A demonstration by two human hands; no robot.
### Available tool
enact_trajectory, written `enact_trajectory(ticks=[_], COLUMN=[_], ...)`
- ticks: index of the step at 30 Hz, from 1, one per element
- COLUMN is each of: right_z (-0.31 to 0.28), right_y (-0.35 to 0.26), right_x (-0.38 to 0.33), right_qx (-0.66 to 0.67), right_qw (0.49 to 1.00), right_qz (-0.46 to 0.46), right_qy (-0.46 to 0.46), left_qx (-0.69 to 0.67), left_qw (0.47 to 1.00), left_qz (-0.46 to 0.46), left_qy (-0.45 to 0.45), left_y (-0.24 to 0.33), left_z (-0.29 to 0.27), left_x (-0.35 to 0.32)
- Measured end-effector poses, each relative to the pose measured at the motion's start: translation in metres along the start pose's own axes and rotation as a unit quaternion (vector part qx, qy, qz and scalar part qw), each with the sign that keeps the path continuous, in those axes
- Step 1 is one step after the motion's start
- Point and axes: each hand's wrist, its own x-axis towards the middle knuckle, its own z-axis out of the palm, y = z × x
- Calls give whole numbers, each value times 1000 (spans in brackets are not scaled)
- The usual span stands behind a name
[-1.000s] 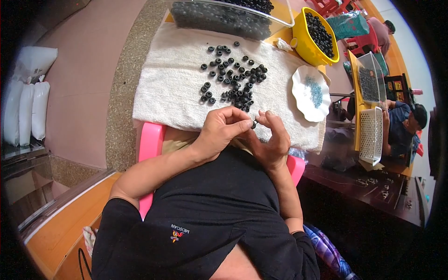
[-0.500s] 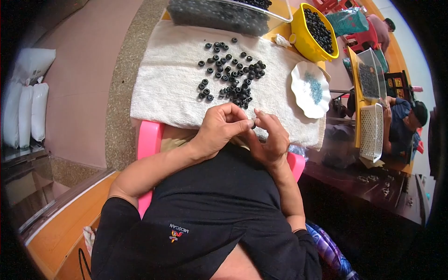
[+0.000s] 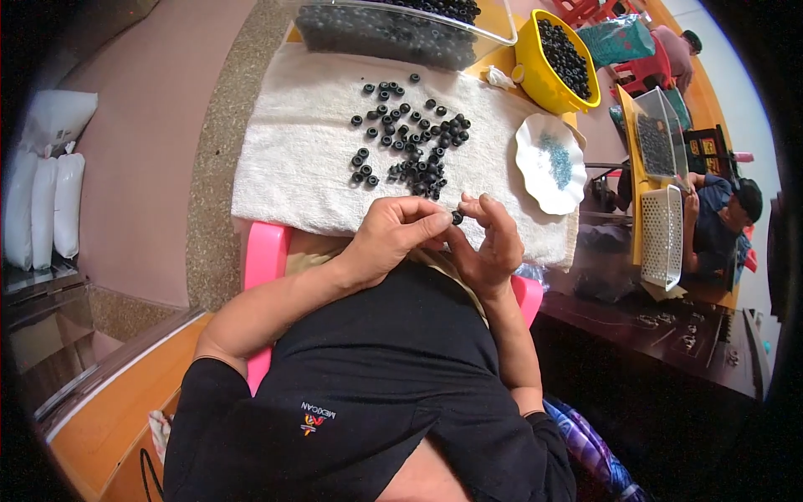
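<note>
A small, round black bead sits between the fingertips of both hands, just above the near edge of the white towel. My left hand is closed in a pinch, thumb and forefinger reaching the bead from the left. From the right, the thumb and forefinger of my right hand close round the same bead; its other fingers are loosely curled. Beyond my hands, many loose black beads with holes are spread on the towel. They bunch most densely in a pile nearest my fingers.
A clear plastic bin of black beads stands at the far edge. To its right is a yellow basket of similar beads. A white scalloped dish holds tiny bluish pieces. Another person sits at a table on the right.
Between my fingertips the bead now shows more fully. My right hand has shifted slightly right, while my left keeps nearly the same pinch. The whole view has shifted a little.
</note>
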Motion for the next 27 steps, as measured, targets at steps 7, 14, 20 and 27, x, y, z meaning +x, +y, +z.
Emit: enact_trajectory(ticks=[7,14,20,27], right_z=[-5,-6,-5,-1], right_y=[-4,-14,-11,-8], right_x=[6,13,11,2], right_qx=[-18,-53,-10,9], right_qw=[999,997,998,1000], right_qz=[-24,-14,36,7], right_qy=[-32,-49,-47,-19], left_qx=[5,1,15,24], left_qw=[1000,1000,1000,1000], left_qz=[-9,-4,4,7], left_qy=[-15,-17,-8,-4], left_y=[0,-1,2,1], left_z=[-2,-3,0,1], left_x=[0,0,-1,-3])
